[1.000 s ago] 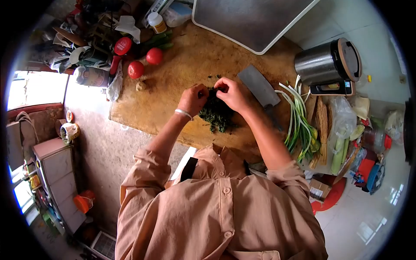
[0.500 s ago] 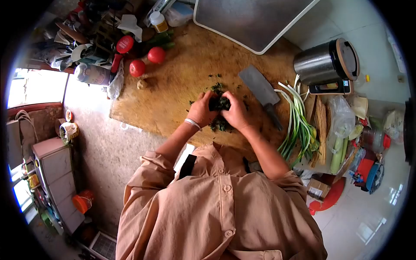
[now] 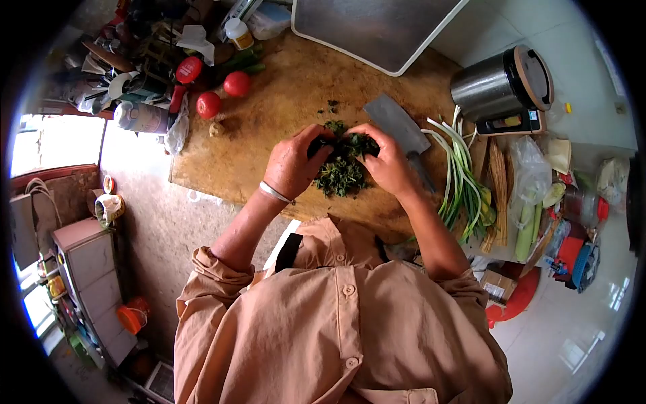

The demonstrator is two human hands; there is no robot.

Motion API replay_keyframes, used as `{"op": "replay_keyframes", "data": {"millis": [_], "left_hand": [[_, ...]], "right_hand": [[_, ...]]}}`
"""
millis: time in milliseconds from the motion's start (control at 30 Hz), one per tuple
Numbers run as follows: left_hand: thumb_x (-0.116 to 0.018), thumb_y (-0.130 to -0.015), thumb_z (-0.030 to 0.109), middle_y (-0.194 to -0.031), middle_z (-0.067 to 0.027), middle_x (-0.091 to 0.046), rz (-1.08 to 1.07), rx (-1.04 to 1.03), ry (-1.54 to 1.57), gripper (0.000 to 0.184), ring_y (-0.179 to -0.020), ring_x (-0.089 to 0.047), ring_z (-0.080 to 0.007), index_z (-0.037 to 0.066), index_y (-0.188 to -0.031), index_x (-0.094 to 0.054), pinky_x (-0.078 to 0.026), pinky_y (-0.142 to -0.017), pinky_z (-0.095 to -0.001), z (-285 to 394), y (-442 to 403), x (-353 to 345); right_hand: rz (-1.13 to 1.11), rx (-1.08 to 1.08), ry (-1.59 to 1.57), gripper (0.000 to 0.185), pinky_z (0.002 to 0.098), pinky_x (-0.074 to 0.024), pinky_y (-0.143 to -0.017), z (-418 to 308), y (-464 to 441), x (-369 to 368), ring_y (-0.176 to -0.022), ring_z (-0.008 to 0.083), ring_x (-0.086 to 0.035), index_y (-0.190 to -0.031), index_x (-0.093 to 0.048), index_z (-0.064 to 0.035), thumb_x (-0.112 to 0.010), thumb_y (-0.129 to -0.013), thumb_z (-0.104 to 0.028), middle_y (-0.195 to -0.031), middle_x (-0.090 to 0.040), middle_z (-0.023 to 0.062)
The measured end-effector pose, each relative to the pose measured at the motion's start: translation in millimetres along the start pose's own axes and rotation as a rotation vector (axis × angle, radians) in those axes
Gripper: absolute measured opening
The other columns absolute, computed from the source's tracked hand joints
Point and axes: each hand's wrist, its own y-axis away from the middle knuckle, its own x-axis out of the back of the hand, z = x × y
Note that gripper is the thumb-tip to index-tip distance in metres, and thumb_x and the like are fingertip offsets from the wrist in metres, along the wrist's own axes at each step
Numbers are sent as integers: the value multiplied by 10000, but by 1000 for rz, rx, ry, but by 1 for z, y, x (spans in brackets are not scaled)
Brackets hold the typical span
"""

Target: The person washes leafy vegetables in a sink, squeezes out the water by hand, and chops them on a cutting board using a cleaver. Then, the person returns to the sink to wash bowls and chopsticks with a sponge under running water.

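Note:
Dark green chopped leaves (image 3: 341, 176) lie in a heap on the worn wooden board (image 3: 282, 87), with small bits scattered above it. My left hand (image 3: 293, 161), a pale band at its wrist, curls round a clump of the leaves at the heap's left side. On the right side my right hand (image 3: 385, 161) has its fingers bent round another clump. The two hands are a little apart, with leaves between them. A cleaver (image 3: 397, 122) lies flat just beyond my right hand, its dark handle towards me.
Two tomatoes (image 3: 209, 105) and a garlic bulb (image 3: 216, 128) sit at the board's left. Green onions (image 3: 464, 178), a dried-stalk bundle (image 3: 498, 192) and a steel cooker (image 3: 494, 87) are on the right. A framed dark panel (image 3: 377, 27) stands at the back.
My hands have come together over the leaves, then moved slightly apart, each with a clump. More of the heap now shows between and below them. The whole view has shifted slightly.

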Motion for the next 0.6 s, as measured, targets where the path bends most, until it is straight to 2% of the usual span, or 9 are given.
{"op": "replay_keyframes", "data": {"millis": [67,133,267,367,433,467,533,567,600], "left_hand": [[-511,-727,-73,-1036,-171,-582,-20,-3,-120,300,-983,-577,-343,14,-1005,-582,-459,-845,-368,-1,0,-1],[-499,-754,-62,-1057,-164,-585,-21,-187,-65,278,-1000,-573,-341,14,-1005,-591,-460,-841,-366,-13,0,-2],[-502,-775,-43,-1087,-168,-570,-35,-125,-118,317,-1023,-559,-351,30,-1075,-574,-455,-862,-365,-15,3,-5],[-590,-766,32,-1228,-187,-484,-85,-19,-168,469,-1108,-501,-371,82,-1222,-494,-429,-923,-402,-44,10,-16],[-703,-701,111,-1329,-196,-365,-110,-81,-447,730,-1198,-406,-403,123,-1345,-361,-385,-985,-440,-70,18,-22],[-703,-701,111,-1329,-196,-365,-110,-83,-447,730,-1198,-406,-403,123,-1345,-361,-385,-985,-440,-79,17,-27],[-789,-617,176,-1347,-193,-310,-42,120,-441,905,-1228,-344,-420,134,-1381,-304,-360,-1007,-456,-94,18,-36],[-787,-602,140,-1300,-197,-338,-71,119,-505,888,-1192,-359,-427,112,-1357,-321,-361,-1007,-446,-96,16,-45],[-763,-617,111,-1260,-185,-386,-51,43,-446,748,-1118,-445,-392,112,-1276,-407,-425,-928,-423,-112,16,-57]], "right_hand": [[-44,90,80,410,307,-405,-926,3,-1,1,-1063,232,-562,-1024,-563,5,-466,-660,167,-1047,-601,135],[-43,88,116,409,315,-410,-929,-3,0,0,-1073,239,-560,-1033,-568,0,-469,-671,162,-1064,-600,137],[-27,97,223,463,355,-416,-955,32,12,-9,-1110,287,-539,-1092,-567,-24,-470,-677,157,-1134,-580,143],[6,96,482,500,376,-442,-922,21,27,-12,-1112,321,-525,-1151,-548,-71,-621,-683,88,-1209,-530,136],[45,-44,711,614,375,-473,-859,15,41,-16,-1078,322,-540,-1204,-511,-128,-764,-649,-57,-1254,-469,118],[-13,-211,692,706,418,-461,-884,12,45,-19,-1146,354,-474,-1268,-411,-122,-783,-669,-103,-1282,-387,164],[-11,-238,757,774,419,-473,-852,49,58,-37,-1120,353,-484,-1284,-371,-144,-802,-643,-121,-1267,-373,177],[104,-30,876,617,420,-473,-787,60,59,-44,-1028,335,-524,-1170,-446,-120,-769,-648,-64,-1167,-436,156],[102,-31,877,617,420,-473,-787,69,59,-43,-1028,335,-524,-1170,-446,-120,-769,-648,-64,-1167,-436,156]]}}
